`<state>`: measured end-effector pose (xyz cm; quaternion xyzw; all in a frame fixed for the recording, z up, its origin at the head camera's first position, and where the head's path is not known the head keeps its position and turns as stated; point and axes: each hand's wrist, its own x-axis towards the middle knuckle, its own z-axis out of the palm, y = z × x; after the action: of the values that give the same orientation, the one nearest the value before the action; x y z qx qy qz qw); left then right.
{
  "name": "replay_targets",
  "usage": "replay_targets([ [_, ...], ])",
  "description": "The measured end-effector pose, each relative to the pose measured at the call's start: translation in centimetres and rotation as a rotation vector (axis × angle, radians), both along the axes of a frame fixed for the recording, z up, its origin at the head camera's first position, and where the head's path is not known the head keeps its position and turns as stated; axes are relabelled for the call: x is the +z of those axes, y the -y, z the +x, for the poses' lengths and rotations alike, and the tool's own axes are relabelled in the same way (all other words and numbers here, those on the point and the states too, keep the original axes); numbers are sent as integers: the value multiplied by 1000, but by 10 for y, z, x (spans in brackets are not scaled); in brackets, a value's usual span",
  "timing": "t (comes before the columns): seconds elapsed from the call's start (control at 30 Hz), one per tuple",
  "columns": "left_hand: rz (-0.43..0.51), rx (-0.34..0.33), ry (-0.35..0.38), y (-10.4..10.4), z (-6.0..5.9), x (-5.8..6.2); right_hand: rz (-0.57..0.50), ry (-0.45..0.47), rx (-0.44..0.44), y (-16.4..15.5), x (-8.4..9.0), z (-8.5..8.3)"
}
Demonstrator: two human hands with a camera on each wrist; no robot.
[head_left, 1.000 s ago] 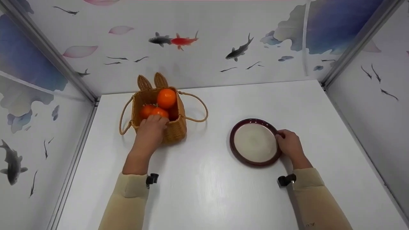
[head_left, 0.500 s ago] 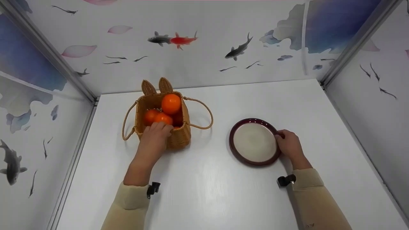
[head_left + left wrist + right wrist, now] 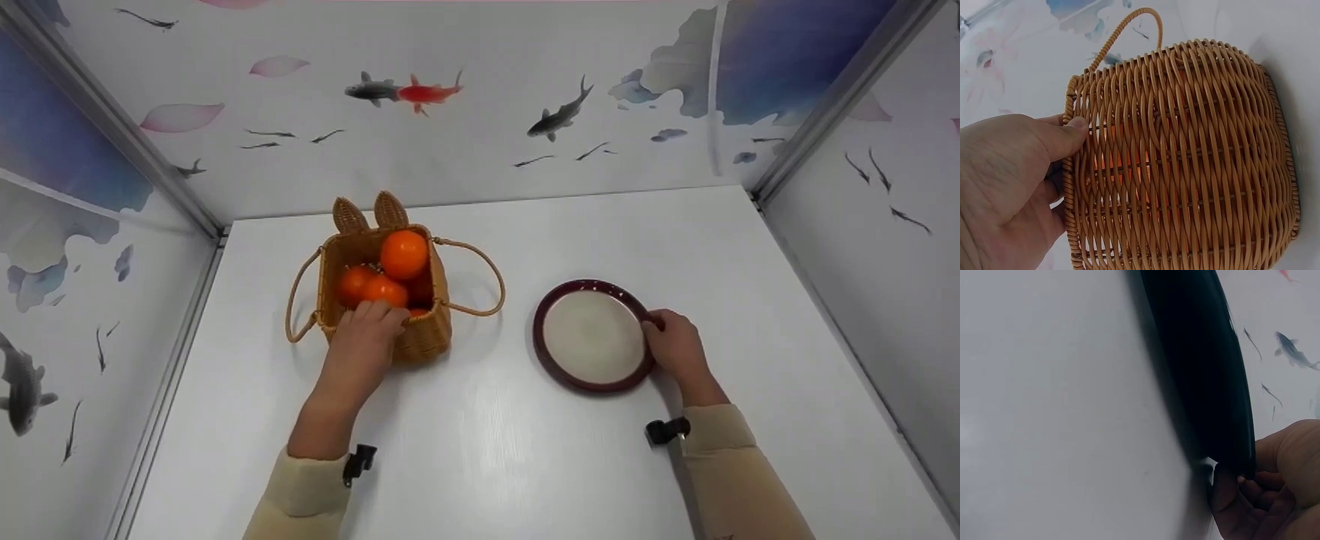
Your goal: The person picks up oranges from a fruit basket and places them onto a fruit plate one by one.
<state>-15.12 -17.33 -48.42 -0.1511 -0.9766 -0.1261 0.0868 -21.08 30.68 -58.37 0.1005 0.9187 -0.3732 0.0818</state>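
Left hand (image 3: 364, 341) fingers curled over wicker basket (image 3: 424, 337) rim at 6 o'clock; right hand (image 3: 675, 349) pinching plate (image 3: 592, 334) edge at 3 o'clock.

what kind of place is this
Probably a staged tabletop booth, not a home: a white table, walls papered with a fish print, metal corner posts, and only a basket and plate.
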Motion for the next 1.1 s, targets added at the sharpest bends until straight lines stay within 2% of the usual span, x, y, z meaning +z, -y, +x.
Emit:
replay_targets([
  [0.8, 29, -25, -38, -1, 23, 1, 23, -25, 3, 13, -4, 1],
  [1.1, 36, -14, -43, 0, 26, -2, -6, -16, -5, 13, -4, 1],
])
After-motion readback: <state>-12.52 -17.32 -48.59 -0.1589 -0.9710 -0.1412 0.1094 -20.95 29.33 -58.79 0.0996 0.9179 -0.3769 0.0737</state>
